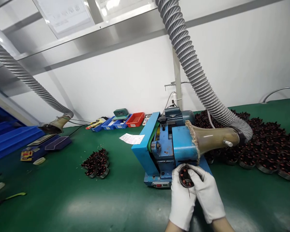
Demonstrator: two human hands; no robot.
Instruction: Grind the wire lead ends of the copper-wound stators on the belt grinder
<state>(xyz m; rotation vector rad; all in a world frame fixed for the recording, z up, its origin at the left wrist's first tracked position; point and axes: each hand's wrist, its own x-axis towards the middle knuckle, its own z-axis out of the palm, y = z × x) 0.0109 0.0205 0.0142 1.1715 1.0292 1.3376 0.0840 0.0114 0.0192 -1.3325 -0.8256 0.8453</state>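
Left hand and right hand, both gloved, were closed together around one wound stator, held against the front of the blue machine near the worktop's front edge. Extraction hose joined the machine's right side. Stator heap lay toward the right edge. Risk, judged: glove fabric could snag on the machine. The contact point was hidden by fingers.

My green bench top meets a plain white wall; overhead light glares off metal framing.
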